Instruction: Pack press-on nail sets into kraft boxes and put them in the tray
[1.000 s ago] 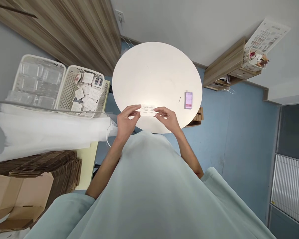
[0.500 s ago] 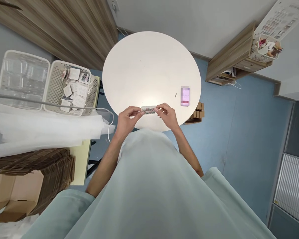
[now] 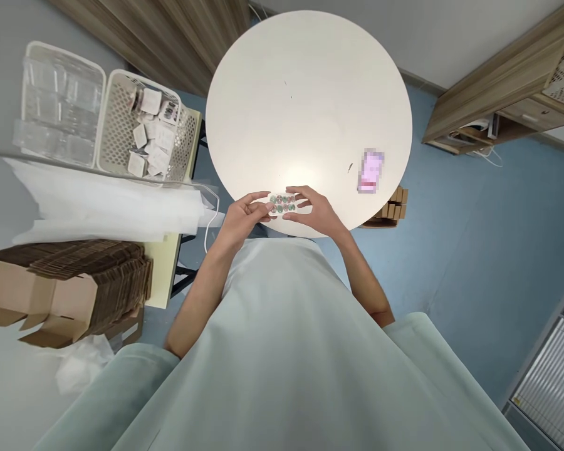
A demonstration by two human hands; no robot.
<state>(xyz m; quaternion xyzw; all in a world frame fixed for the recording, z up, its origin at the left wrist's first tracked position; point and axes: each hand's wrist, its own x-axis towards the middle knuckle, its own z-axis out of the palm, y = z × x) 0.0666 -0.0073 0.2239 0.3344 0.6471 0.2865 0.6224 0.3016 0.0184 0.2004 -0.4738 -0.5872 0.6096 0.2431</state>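
Note:
A small white card (image 3: pixel 282 205) with two rows of green and pink oval pieces, like press-on nails, is held up near the front edge of the round white table (image 3: pixel 305 81). My left hand (image 3: pixel 244 219) pinches its left end, thumb on the face and fingers behind. Around the right end, my right hand (image 3: pixel 322 213) is spread, with the index finger by the upper edge and the thumb by the lower edge. Whether these fingertips touch the card is hard to tell. The face with the oval pieces is turned up towards me.
A phone (image 3: pixel 371 170) with a blurred screen lies on the table's right side. To the left stand a white basket (image 3: pixel 108 134) of small packets, a bin (image 3: pixel 26 103) of clear boxes, white sheets (image 3: pixel 113 207) and stacked cardboard (image 3: pixel 122 288). Small brown boxes (image 3: pixel 395 207) sit beyond the table's right edge.
The card has tilted so that its face with both rows shows more fully. My right hand has gone from pinching its right end to spread fingers around it. The view has shifted.

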